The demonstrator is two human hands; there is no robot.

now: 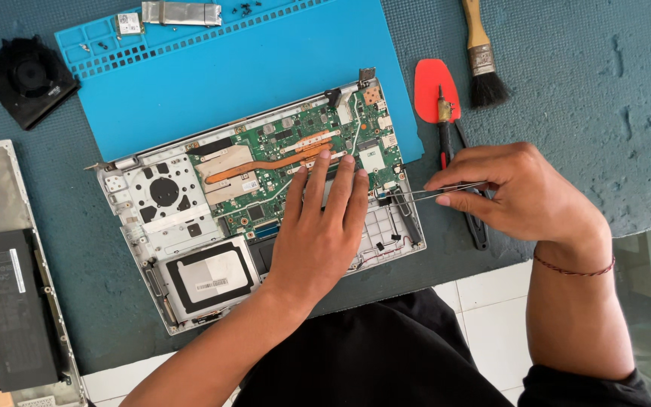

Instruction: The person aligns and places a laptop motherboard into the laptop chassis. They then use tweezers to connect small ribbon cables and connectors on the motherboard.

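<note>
Tweezers (446,191) sit pinched in my right hand (521,196), thumb and forefinger closed on the thin steel shanks, tips reaching left to the right edge of the opened laptop base (265,218). My left hand (318,234) lies flat and open on that base, fingers spread over the green circuit board (295,151), pressing nothing into a grip. From the head camera the base lies partly on the blue mat (227,83), partly on the grey desk (566,98). I judge the tweezers light, springy and slippery, best held mid-shank as now. The board looks stiff but fragile, so I would bear on the frame rim, not the parts. What the tips touch is too small to tell. A brush (480,56) and a red pick (431,87) lie just beyond.
</note>
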